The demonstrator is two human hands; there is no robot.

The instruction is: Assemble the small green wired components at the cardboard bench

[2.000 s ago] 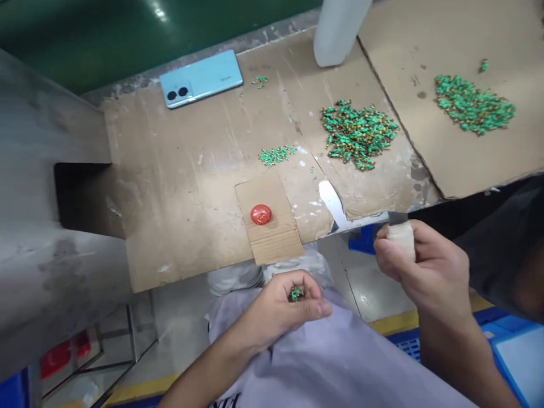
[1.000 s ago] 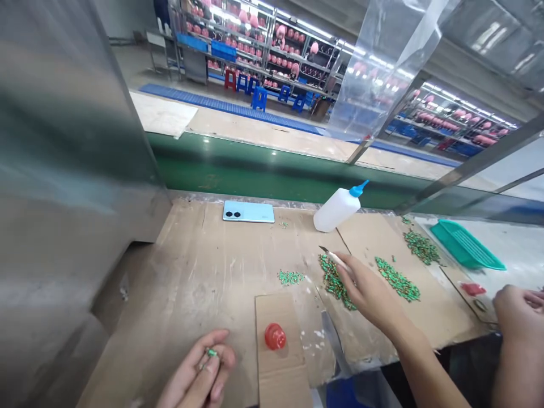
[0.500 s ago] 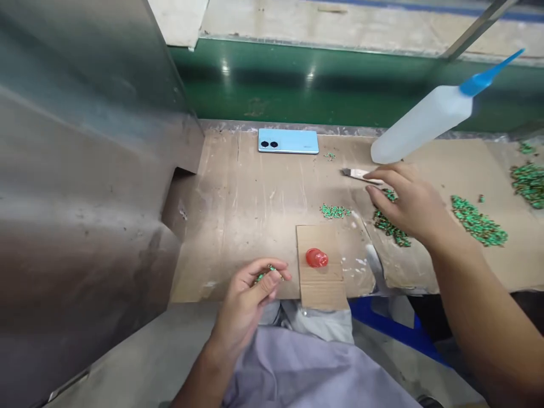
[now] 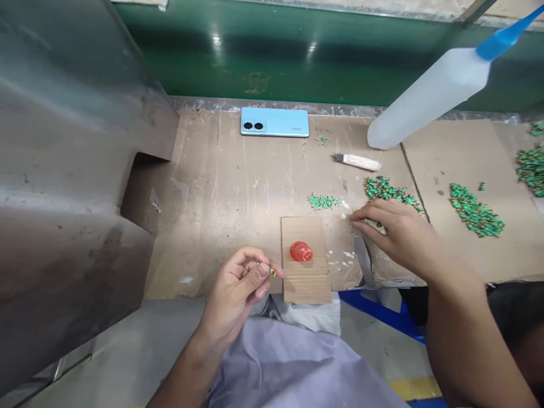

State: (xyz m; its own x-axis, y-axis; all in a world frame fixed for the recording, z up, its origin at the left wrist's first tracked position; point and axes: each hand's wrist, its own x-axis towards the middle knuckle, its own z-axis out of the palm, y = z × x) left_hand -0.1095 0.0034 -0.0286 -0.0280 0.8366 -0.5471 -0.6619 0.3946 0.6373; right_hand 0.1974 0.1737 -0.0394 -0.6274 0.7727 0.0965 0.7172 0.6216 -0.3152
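My left hand is closed in a loose pinch around a small green-and-gold bead-like piece, left of the cardboard piece. A red translucent cup-shaped thing rests on that cardboard. Over the near edge of a heap of green-and-gold pieces is my right hand. Its thumb and forefinger are pressed together; what they hold, if anything, is too small to name. A smaller patch of green pieces lies left of these fingertips.
At the back lie a light-blue phone and a white-handled tool with a dark tip. A white bottle with a blue nozzle leans up at right. More green pieces form heaps further right. A metal panel walls the left side.
My right hand has moved away from the white-handled tool, toward me, to the near side of the heap. My left hand stays beside the cardboard. The camera view has shifted.
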